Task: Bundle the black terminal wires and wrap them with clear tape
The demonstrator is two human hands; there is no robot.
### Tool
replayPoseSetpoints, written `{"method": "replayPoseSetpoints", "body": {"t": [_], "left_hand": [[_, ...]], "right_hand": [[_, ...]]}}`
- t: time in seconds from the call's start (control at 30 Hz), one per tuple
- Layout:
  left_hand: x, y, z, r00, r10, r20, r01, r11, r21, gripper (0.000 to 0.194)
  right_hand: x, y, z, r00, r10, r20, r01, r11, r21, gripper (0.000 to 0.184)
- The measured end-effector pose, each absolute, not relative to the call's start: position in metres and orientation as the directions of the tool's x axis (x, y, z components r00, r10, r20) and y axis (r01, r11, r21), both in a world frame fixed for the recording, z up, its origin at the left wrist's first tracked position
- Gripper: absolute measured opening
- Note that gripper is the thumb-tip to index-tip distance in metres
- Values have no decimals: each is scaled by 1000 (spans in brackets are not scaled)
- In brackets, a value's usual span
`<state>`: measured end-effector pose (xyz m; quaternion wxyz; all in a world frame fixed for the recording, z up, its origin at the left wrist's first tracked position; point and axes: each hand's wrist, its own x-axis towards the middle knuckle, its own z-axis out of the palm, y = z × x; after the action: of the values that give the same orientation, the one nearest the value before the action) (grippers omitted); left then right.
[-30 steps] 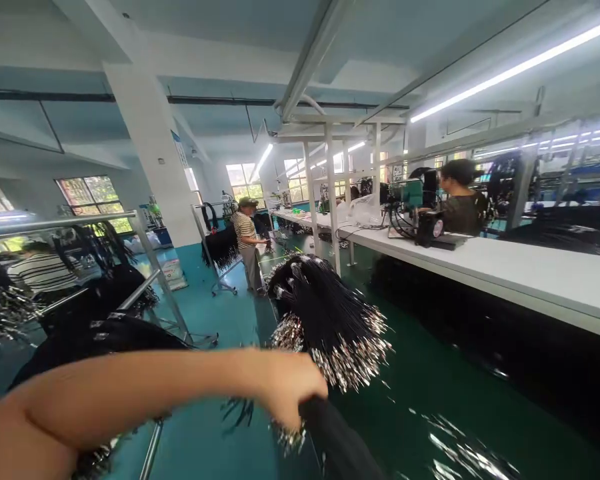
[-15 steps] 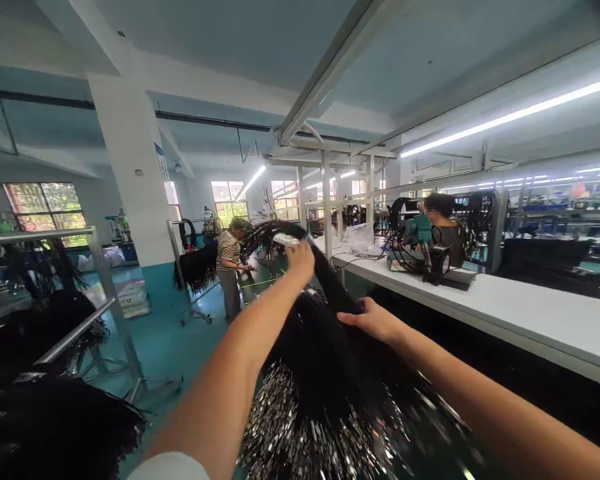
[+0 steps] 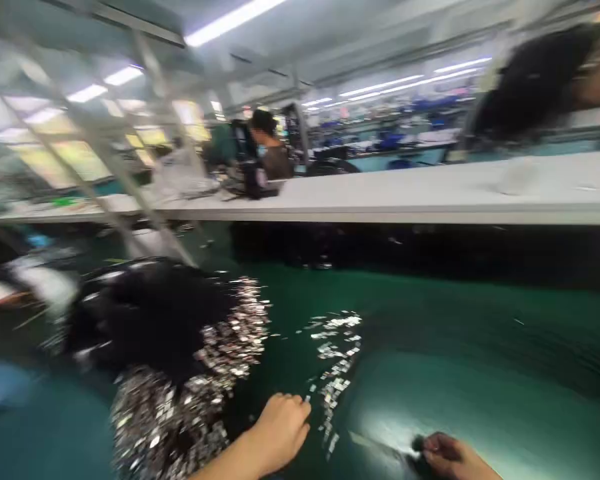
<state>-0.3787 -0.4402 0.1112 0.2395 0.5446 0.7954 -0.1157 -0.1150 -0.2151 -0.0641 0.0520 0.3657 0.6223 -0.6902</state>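
My left hand (image 3: 283, 427) is closed low in the middle of the view, with a tiny pale bit at its fingertips; what it holds, if anything, I cannot make out. At the lower right, my right hand (image 3: 447, 457) pinches a small dark thing, too blurred to name. To the left of both hands lies a large bundle of black cords (image 3: 165, 320) with many shiny metal tips. A loose row of silvery tips (image 3: 336, 363) stretches over the dark green surface (image 3: 455, 373), between and beyond my hands.
A long white table (image 3: 405, 190) runs across behind, with dark material in the shade beneath it. On it stand a machine (image 3: 254, 177) and clear plastic (image 3: 177, 173). A person (image 3: 273, 150) sits beyond; another person's dark hair (image 3: 535, 87) shows at the upper right.
The view has swung right and downward. Both hands have left the black cord bundle they gripped, which now lies at the left. They are now lower and apart.
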Motion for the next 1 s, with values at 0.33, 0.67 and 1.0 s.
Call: {"method": "replayPoseSetpoints", "body": {"t": [0.33, 0.67, 1.0], "left_hand": [[-276, -161, 22, 50, 936, -349, 989, 3, 148, 49], [-166, 93, -20, -83, 958, -276, 996, 69, -62, 135], [-174, 106, -23, 15, 883, -468, 995, 31, 90, 131]], "right_hand": [[67, -116, -46, -350, 606, -714, 401, -592, -699, 44], [197, -7, -67, -304, 720, -624, 216, -586, -781, 42], [258, 20, -95, -256, 520, -815, 193, -799, -570, 50]]}}
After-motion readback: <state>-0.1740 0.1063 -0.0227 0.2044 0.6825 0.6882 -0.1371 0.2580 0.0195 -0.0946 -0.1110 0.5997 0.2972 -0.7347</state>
